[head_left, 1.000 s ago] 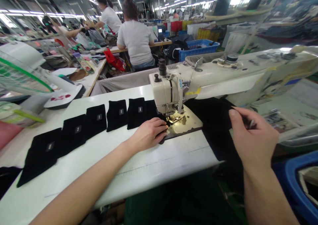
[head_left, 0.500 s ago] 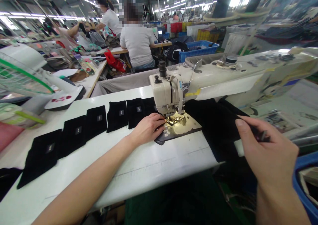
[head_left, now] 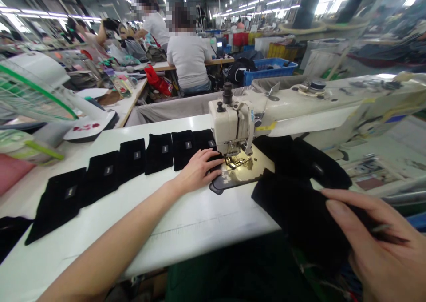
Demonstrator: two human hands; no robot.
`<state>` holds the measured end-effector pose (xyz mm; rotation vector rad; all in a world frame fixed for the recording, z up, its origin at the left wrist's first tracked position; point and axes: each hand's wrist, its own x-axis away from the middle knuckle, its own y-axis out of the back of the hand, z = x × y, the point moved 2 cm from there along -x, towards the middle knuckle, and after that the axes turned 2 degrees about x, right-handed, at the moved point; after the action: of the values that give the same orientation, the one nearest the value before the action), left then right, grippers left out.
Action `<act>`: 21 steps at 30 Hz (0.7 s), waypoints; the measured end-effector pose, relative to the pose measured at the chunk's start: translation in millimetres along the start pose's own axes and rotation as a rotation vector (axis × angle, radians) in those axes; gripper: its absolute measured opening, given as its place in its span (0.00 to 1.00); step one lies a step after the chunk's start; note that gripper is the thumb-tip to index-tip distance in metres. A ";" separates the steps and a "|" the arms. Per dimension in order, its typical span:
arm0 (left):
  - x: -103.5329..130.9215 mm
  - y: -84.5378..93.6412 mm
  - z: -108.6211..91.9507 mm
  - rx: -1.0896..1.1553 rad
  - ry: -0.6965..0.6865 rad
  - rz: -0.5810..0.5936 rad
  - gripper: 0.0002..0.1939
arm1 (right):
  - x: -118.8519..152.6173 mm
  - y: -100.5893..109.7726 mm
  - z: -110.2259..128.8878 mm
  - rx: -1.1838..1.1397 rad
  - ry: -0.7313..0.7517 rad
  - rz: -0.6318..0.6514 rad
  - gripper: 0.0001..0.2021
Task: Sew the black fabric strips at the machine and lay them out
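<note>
My left hand [head_left: 201, 168] lies flat, fingers spread, at the left edge of the sewing machine's brass-coloured plate [head_left: 258, 162]. Its fingertips reach close to the presser foot [head_left: 237, 162]; a bit of black cloth shows beside them. At the right, my right hand [head_left: 382, 231] pinches a black fabric piece [head_left: 289, 200] between thumb and fingers, over the table's front edge. A slim dark metal tool [head_left: 382, 228], its kind unclear, sits inside that palm. Behind the held piece lies more black fabric [head_left: 328, 166] with a small label, right of the needle area.
Several black fabric pieces [head_left: 133, 160] with small grey labels lie in a row across the white table [head_left: 186, 217]. The sewing machine [head_left: 229, 124] stands behind my hands. A fan [head_left: 36, 93] is at the left. Co-workers [head_left: 188, 62] sit and stand beyond, near a blue basket [head_left: 269, 69].
My right hand has moved right and toward me, drawing the black fabric piece away from the plate. The labelled fabric behind it now shows. My left hand stays by the presser foot.
</note>
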<state>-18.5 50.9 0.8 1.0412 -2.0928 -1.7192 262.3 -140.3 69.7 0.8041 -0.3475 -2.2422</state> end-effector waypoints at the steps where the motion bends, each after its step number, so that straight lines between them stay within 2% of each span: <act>1: 2.1 0.0 1.4 0.008 0.009 0.007 0.19 | 1.7 0.5 -0.1 -0.040 -0.054 0.067 0.11; 5: 19.3 5.0 9.5 0.015 0.038 0.013 0.20 | 4.7 3.5 -4.8 -0.243 -0.152 0.411 0.15; 8: 39.6 14.9 17.6 0.017 0.070 0.021 0.20 | 6.6 0.9 -2.3 -0.317 -0.077 0.664 0.18; 10: 52.3 23.8 18.7 0.024 0.115 0.027 0.19 | 9.2 -4.8 4.3 -0.305 0.005 0.688 0.17; 12: 61.7 33.4 10.1 0.022 0.192 0.029 0.18 | 12.7 -12.7 12.8 -0.271 0.086 0.577 0.11; 13: 64.9 37.7 0.7 0.032 0.221 0.033 0.18 | 15.1 -17.0 17.2 -0.257 0.125 0.511 0.09; 15: 68.8 43.8 -28.7 0.116 0.219 0.056 0.26 | 20.7 -25.1 24.8 -0.245 0.172 0.422 0.07; 17: 70.1 45.5 -67.0 0.345 0.104 0.103 0.46 | 26.0 -30.5 29.6 -0.240 0.153 0.389 0.05; 18: 70.2 45.9 -85.5 0.460 0.038 0.095 0.49 | 28.1 -31.8 30.9 -0.237 0.131 0.395 0.04; 19: 69.8 46.4 -101.4 0.559 -0.014 0.064 0.46 | 29.7 -32.2 31.7 -0.229 0.115 0.413 0.02; 21: 67.7 48.1 -122.1 0.719 -0.019 -0.019 0.28 | 30.6 -29.9 32.1 -0.196 0.138 0.456 0.03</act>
<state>-12.7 -83.0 62.7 1.2033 -2.7941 -0.9673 208.9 -140.5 67.1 0.6900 -0.2150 -1.7547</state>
